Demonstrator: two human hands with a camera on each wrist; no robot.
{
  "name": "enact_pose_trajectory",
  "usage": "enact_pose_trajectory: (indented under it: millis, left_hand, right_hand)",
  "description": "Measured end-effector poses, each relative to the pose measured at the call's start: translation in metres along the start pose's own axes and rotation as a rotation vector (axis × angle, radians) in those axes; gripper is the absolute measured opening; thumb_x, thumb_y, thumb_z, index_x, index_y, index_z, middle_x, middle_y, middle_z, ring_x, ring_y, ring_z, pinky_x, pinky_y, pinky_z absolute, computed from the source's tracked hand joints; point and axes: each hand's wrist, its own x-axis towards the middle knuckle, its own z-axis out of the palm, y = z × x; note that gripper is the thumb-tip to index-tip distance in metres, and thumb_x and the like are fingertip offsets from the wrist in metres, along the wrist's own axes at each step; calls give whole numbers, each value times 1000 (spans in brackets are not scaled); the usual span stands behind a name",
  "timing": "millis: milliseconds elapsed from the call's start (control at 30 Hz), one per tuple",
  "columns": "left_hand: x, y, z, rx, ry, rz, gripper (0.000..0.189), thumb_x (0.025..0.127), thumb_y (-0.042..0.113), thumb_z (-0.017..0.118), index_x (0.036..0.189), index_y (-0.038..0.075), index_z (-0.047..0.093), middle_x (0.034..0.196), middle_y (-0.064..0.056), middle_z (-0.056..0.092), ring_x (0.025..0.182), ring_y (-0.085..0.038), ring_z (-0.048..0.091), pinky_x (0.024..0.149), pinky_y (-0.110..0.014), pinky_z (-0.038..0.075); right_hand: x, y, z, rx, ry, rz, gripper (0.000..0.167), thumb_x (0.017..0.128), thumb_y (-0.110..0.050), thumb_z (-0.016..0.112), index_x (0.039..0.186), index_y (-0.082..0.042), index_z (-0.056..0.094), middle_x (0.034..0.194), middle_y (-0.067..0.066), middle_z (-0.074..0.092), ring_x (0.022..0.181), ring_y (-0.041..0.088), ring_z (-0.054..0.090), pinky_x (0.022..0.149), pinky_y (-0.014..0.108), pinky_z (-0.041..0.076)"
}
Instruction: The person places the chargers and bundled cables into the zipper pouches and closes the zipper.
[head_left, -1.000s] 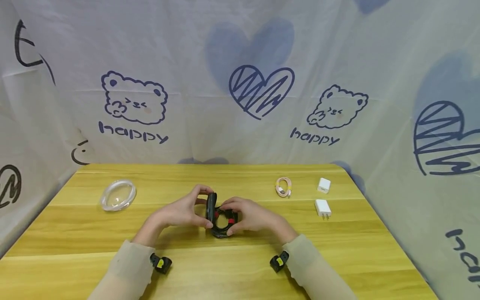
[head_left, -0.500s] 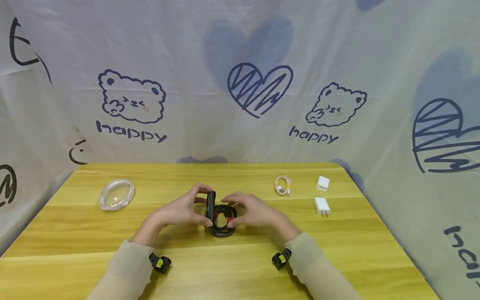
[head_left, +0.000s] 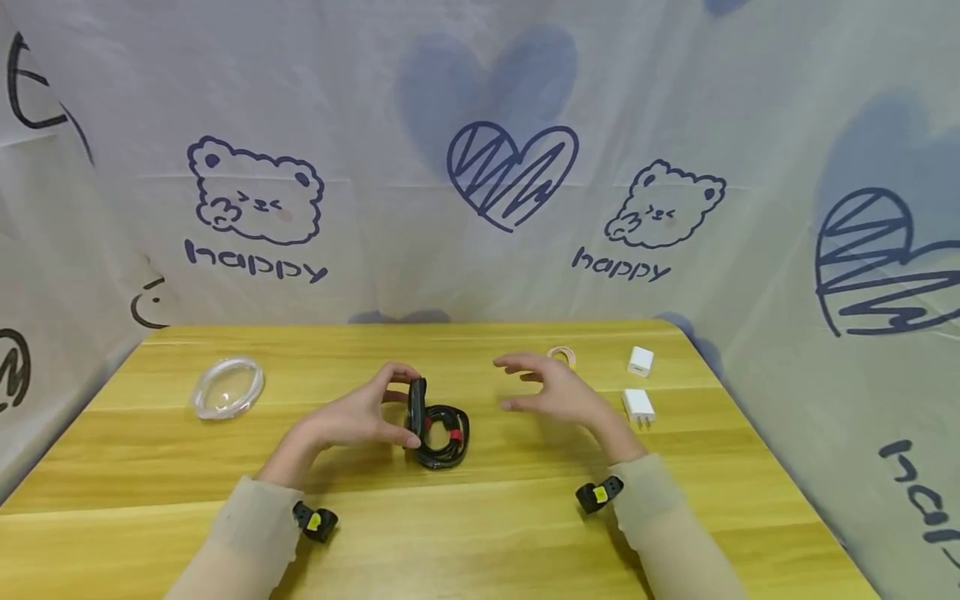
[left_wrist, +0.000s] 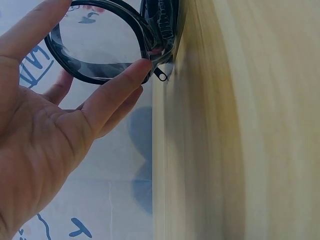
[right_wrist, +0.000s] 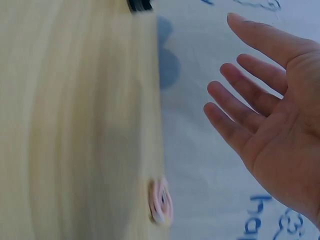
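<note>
My left hand (head_left: 360, 414) grips a black ring-shaped coil (head_left: 417, 408) between thumb and fingers, holding it upright on its edge on the table. In the left wrist view the coil (left_wrist: 65, 64) appears as a dark ring around a see-through middle. Just right of it, a black coiled cable (head_left: 459, 454) with red ties lies flat; I cannot tell whether the two touch. My right hand (head_left: 558, 392) hovers to the right of them, fingers spread and holding nothing. It partly covers a pink coiled cable (head_left: 564, 354), which the right wrist view shows as a small pink coil (right_wrist: 160, 201).
A clear coiled ring (head_left: 257, 387) lies at the back left of the wooden table (head_left: 480, 533). Two white charger plugs, one behind (head_left: 641, 362) and one nearer with prongs showing (head_left: 638, 405), lie at the right. A printed cloth (head_left: 390, 167) hangs behind the table.
My right hand has let go of the black coiled cable with red ties and moved away to the right. The left hand still holds the upright coil in about the same place.
</note>
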Motion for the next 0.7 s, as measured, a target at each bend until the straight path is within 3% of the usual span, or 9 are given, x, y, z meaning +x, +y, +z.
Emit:
enact_pose_trajectory:
  millis: [333,700]
  left_hand:
    - [-1,1,-2,0,-9,20,95,81,14,91,151,3,28,159,-22,33,145,-52,36,118,-61,36]
    - [-1,0,-2,-17,-14,22,95,80,13,91,151,2,29,158,-22,33,145,-51,36,118,-61,36]
  right_hand:
    - [-27,23,-51,21,112,87,62,89,-13,84,146,-5,59,152,15,54,140,39,48,119,56,37]
    - [-75,63,-102,-2,101,242,66,92,-19,81,151,-7,53,157,17,48,144,45,42,121,62,30]
